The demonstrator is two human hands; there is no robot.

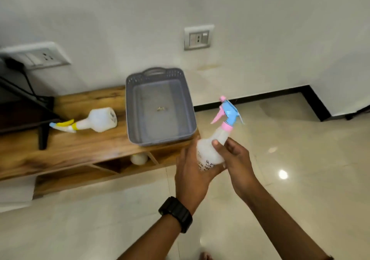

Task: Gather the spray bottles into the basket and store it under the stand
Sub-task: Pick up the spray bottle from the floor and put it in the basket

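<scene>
A low wooden stand runs along a white wall, bearing a grey basket at its end and a yellow-triggered spray bottle lying beside it. Over the tiled floor, left hand and right hand clasp a pink-and-blue spray bottle, fingers wrapped around its body.

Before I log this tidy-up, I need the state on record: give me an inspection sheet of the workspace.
Surface: wooden stand against the wall, open shelf below.
Job's things: grey basket on the stand's right end, no bottles inside; yellow-trigger spray bottle lying on its side left of it; pink-and-blue spray bottle held off the stand's right end.
Clutter: small speck on the basket floor; white round object on the lower shelf.
Hands: left hand and right hand both grip the held bottle.
Cables: black cable from the left wall socket.
Surroundings: second wall socket, glossy tiled floor.
</scene>
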